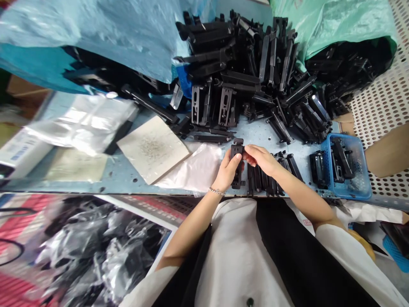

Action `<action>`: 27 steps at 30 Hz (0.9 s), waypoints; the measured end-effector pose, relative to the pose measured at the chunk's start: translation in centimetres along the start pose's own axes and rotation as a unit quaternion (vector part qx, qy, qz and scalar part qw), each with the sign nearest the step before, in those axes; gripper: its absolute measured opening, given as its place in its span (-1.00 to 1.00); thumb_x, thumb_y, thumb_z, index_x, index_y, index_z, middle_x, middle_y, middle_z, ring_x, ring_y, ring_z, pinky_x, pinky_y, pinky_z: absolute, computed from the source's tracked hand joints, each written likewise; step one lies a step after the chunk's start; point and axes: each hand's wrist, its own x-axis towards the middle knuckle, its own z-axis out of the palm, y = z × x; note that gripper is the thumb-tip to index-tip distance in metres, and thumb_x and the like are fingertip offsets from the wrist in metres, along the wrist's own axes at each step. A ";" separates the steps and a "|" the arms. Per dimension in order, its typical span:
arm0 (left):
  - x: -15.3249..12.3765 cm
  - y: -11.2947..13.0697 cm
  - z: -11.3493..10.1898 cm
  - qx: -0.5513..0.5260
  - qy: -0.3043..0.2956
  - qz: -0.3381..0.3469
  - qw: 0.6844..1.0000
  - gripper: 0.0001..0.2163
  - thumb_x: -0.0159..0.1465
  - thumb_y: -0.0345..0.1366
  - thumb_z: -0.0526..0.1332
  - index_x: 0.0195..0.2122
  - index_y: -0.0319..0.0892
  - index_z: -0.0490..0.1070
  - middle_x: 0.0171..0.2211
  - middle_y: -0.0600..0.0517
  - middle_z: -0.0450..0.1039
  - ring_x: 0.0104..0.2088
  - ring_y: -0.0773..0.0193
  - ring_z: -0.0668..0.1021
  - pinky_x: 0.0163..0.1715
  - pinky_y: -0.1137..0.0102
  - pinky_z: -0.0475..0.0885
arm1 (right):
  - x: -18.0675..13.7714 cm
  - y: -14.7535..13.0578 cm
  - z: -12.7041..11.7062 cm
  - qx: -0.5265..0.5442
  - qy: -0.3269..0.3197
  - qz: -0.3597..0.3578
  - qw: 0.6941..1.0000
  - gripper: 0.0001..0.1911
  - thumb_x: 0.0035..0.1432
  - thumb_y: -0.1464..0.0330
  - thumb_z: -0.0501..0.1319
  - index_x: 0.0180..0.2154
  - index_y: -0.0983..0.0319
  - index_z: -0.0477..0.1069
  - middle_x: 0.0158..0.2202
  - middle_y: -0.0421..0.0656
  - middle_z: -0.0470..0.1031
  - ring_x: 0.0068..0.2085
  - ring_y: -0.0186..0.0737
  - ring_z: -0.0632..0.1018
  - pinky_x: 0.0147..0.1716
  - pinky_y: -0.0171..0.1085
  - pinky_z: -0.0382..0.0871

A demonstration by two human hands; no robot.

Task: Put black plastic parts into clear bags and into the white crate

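Note:
My left hand (227,171) is wrapped around a black plastic bracket-like part (237,150), its thumb pressed on the front face. The part stands roughly upright near the front edge of the bench. At its upper right side, my right hand (259,158) has its fingers curled against it; the fingertips are partly hidden. Beneath my right forearm lies a row of similar black parts (262,181). A thin white plastic sheet (200,168) is spread just left of my left hand.
Behind my hands is a large heap of black parts (239,76). A blue basket (364,170) holding several parts stands at right. Left are a pale square board (153,149) and clear plastic bags (86,121). Blue (111,30) and green bags (345,25) line the back. A person's arm (388,151) enters at right.

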 end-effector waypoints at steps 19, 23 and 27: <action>-1.2 2.3 1.4 -0.162 0.056 -0.101 0.980 -0.56 0.20 0.13 0.36 -0.19 -0.16 0.43 -0.41 0.11 0.44 -0.54 0.42 0.44 -0.59 0.48 0.36 | -5.1 -0.2 1.4 -0.349 -0.058 -0.269 0.896 -0.60 0.47 0.15 0.06 -0.34 0.24 0.43 -0.37 -0.11 0.45 -0.27 -0.16 0.46 -0.28 -0.21 0.32; -1.9 2.4 1.1 -0.046 0.111 0.087 0.989 -0.63 0.22 0.07 0.38 -0.20 -0.10 0.39 -0.36 0.10 0.45 -0.47 0.38 0.48 -0.53 0.46 0.40 | -5.7 -0.2 2.1 -0.145 -0.108 -0.029 0.983 -0.67 0.49 0.20 0.04 -0.24 0.21 0.45 -0.37 -0.19 0.49 -0.35 -0.26 0.50 -0.31 -0.27 0.37; -1.7 2.5 0.7 -0.029 0.071 0.013 0.997 -0.59 0.22 0.13 0.33 -0.21 -0.10 0.37 -0.37 0.07 0.46 -0.44 0.32 0.53 -0.52 0.41 0.45 | -4.9 -0.8 1.1 -0.156 -0.134 -0.025 0.978 -0.73 0.46 0.23 0.09 -0.23 0.20 0.46 -0.35 -0.18 0.51 -0.30 -0.22 0.53 -0.26 -0.24 0.37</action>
